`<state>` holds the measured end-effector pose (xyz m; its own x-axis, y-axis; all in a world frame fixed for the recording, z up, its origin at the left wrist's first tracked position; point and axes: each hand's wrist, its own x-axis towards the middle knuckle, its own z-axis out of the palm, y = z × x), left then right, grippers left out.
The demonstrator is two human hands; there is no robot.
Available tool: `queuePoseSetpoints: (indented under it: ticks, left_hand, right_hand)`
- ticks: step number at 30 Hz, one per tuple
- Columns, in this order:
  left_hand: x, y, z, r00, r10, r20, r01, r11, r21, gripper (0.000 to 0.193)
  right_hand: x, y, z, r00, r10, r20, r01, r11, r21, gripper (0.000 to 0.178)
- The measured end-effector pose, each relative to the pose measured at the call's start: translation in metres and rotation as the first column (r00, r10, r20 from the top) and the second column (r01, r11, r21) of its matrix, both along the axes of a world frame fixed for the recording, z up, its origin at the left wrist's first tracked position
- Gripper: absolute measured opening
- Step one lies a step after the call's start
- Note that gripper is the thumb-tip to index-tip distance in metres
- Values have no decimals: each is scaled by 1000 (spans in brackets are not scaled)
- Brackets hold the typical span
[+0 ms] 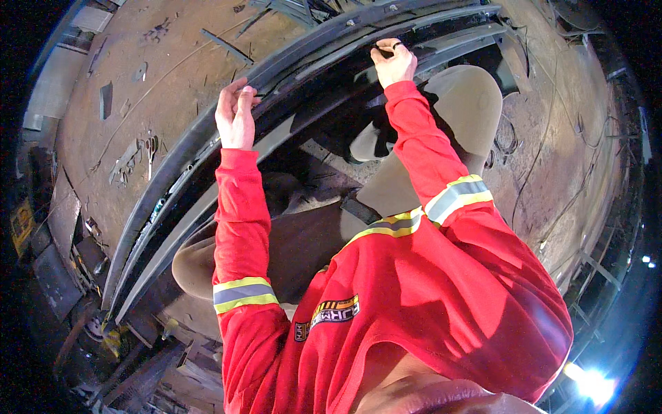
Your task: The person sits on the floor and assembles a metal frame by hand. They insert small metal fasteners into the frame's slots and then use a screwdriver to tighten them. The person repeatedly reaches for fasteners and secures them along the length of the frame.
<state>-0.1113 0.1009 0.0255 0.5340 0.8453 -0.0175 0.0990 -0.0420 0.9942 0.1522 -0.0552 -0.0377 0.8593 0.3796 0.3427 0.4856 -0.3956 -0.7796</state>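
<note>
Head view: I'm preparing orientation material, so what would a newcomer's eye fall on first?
Probably the bright red top with reflective bands, filling the lower middle. Next come the long grey metal pieces arching from lower left to top right, with the left hand and right hand at them. A glaring white light shines at lower right.

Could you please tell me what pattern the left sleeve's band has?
The band is grey between yellow edges, clearest in the head view.

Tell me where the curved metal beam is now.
In the head view, the curved metal beam arcs from lower left to upper right, just beyond the knees and beneath the left hand and right hand.
</note>
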Motion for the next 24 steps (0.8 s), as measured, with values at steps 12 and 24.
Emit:
queuePoseSetpoints:
  ticks: [12,24]
  left_hand:
    - [1,4,-2,990,-46,-132,58,995,85,20]
    - [4,-5,4,948,-21,-318,118,950,290,19]
  right_hand:
    - [4,3,-15,997,-42,60,43,999,-16,20]
    - [2,-1,-12,965,-19,262,70,980,-187,21]
